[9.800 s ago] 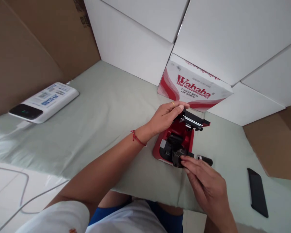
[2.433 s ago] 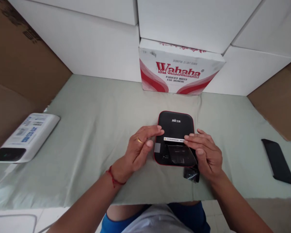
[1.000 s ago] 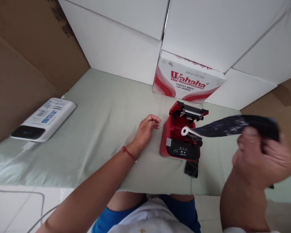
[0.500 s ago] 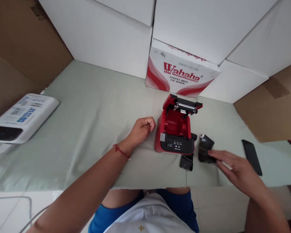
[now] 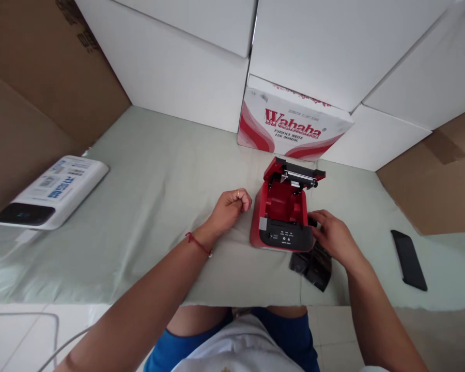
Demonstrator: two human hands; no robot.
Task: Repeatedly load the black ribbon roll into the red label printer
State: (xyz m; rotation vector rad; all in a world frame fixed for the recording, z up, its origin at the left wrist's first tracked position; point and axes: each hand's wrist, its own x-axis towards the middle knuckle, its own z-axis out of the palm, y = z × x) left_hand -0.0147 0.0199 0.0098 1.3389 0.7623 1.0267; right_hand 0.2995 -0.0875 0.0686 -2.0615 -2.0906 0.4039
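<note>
A red and black label printer (image 5: pixel 281 214) stands on the cloth-covered table with its lid (image 5: pixel 294 174) raised, baring the hollow red inside. Left of it, my left hand (image 5: pixel 231 207) rests on the cloth in a loose fist, a small gap from the printer's side. I see nothing in that fist. My right hand (image 5: pixel 335 235) is at the printer's right side, thumb and fingers closed around a small black rounded piece (image 5: pixel 312 221) that they partly hide. Below that hand lie a shiny black wrapped pack (image 5: pixel 320 268) and a smaller black wrapped piece (image 5: pixel 299 262), touching or overlapping.
A black phone (image 5: pixel 408 260) lies to the right. On the left sits a white device (image 5: pixel 62 194) with a dark display and a cable. Behind the printer stands a Wahaha water carton (image 5: pixel 290 124) against white boxes (image 5: pixel 186 67). Brown cardboard (image 5: pixel 430 175) borders the right side.
My right hand has let go of the black wrapped pack, now lower and beside the smaller one, and moved left to the black piece at the printer. My left hand stays put.
</note>
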